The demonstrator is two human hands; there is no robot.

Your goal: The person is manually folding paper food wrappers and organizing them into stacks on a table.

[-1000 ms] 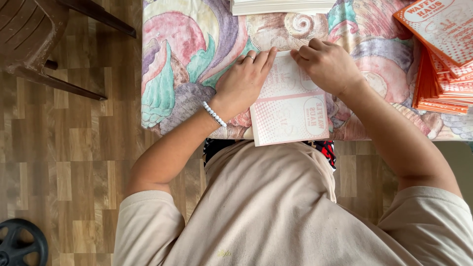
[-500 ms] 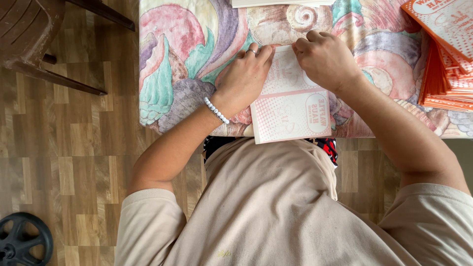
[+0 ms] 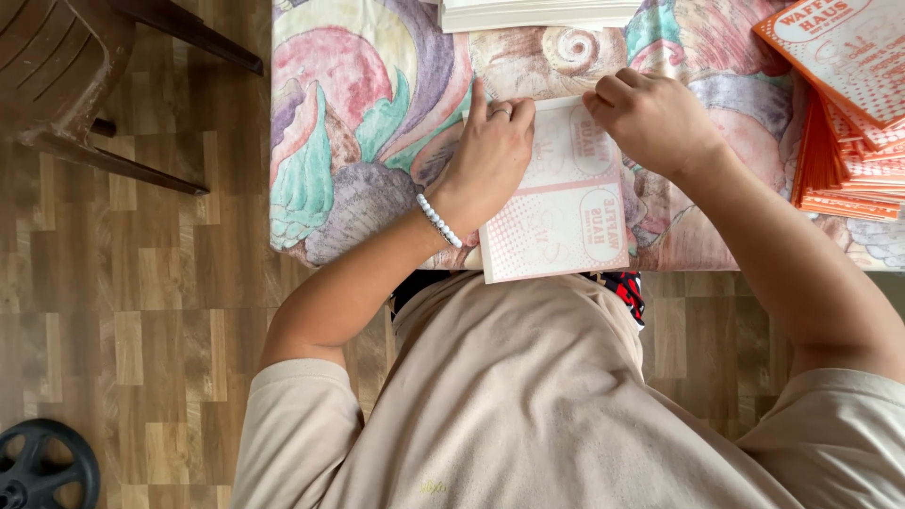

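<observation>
A pale pink and white printed paper sheet [image 3: 566, 212] lies on the table's patterned cloth [image 3: 358, 123], its near edge overhanging the table edge. My left hand [image 3: 490, 155] presses flat on the sheet's left part, fingers pointing away from me; a white bead bracelet is on that wrist. My right hand [image 3: 650, 118] is curled at the sheet's far right corner, fingertips pinching or pressing the paper's top edge.
A fanned stack of orange printed sheets [image 3: 848, 104] sits at the right of the table. A white paper stack [image 3: 537, 13] lies at the far edge. A brown chair [image 3: 85, 75] stands on the wooden floor at left; a black weight plate [image 3: 38, 467] is at bottom left.
Both hands have shifted slightly along the sheet's far edge; the left hand now lies flatter on the paper. The sheet stays in the same place.
</observation>
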